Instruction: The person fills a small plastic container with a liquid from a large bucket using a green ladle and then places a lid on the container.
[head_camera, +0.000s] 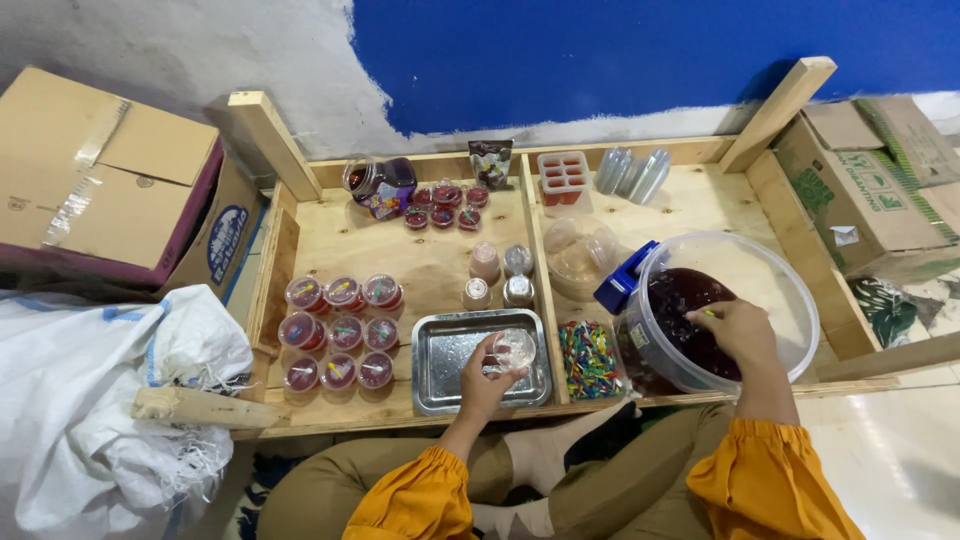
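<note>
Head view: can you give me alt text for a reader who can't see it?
A seated person's left hand holds a small clear cup over a metal tray, while the right hand reaches into a big clear tub of dark red jelly. Filled, lidded cups sit in rows on the low wooden table.

Blue-and-white wall (620, 60), glossy floor (900, 450)

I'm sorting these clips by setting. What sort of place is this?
Probably a small home workshop for packing jelly cups, set up on the floor. A low wooden tray table holds rows of filled lidded cups, the right hand reaches into a tub of dark red jelly, and cardboard boxes stand around.
</note>
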